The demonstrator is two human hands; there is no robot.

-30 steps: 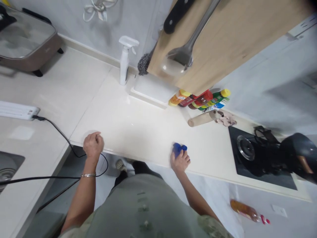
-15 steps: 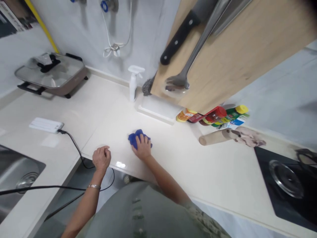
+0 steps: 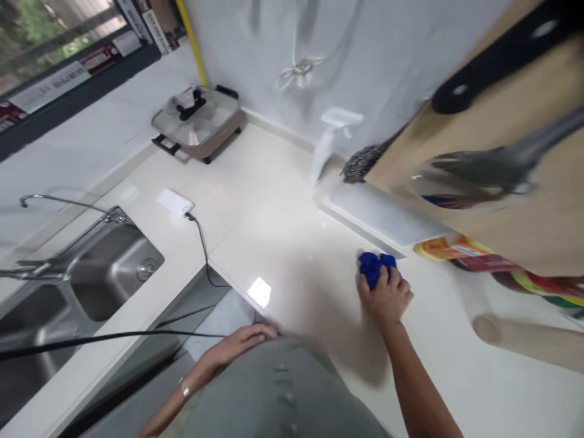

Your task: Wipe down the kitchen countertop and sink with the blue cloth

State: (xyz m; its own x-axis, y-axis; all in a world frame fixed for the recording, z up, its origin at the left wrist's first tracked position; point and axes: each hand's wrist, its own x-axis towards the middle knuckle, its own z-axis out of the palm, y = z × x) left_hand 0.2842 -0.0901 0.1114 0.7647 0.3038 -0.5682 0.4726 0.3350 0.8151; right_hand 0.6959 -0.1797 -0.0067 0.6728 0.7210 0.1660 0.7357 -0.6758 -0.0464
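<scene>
A crumpled blue cloth (image 3: 370, 267) lies on the white countertop (image 3: 292, 243), bunched under the fingers of my right hand (image 3: 387, 298). These fingers are curled and press the cloth down just in front of a white tray-like base (image 3: 387, 213). My left hand (image 3: 246, 344) is low, close to my shirt at the counter's front edge. Its fingers look loosely stretched, and I see nothing in them; the fingertips are partly hidden. A silver bracelet (image 3: 184, 388) circles the left wrist.
A white spray bottle (image 3: 326, 146), steel scourer (image 3: 360, 164) and wooden board (image 3: 410, 158) with knife and utensils stand along the wall. Condiment bottles (image 3: 483, 255) and a rolling pin (image 3: 524, 340) are rightward. Leftward are a power bank (image 3: 176, 202), electric pan (image 3: 201, 125) and sink (image 3: 100, 274).
My view has turned left and closer to the board. My right hand has slid the cloth rightward along the counter toward the white base. The left hand has dropped toward my body, its fingers loosening.
</scene>
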